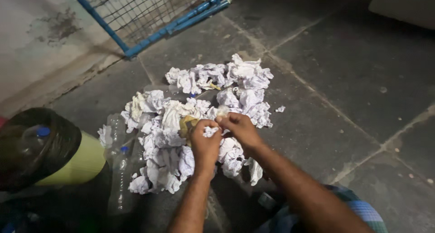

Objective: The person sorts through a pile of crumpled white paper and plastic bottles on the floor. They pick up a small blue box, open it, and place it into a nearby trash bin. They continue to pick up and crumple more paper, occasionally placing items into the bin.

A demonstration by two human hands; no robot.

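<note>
Black-lined bin (68,162) holding plastic bottle (34,140)

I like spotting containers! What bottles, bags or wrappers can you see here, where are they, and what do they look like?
Clear bottle: lying on the floor left of the paper pile, blue cap, see-through.
Second bottle: just above it, clear, cap not visible.
Bin: far left, yellow-green, round, lined with a black bag.
Yellow wrapper: in the pile, by the left hand.
No labels, signs or screens show.

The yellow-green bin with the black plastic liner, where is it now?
In the head view, the yellow-green bin stands at the far left, beside clear plastic bottles.
</note>
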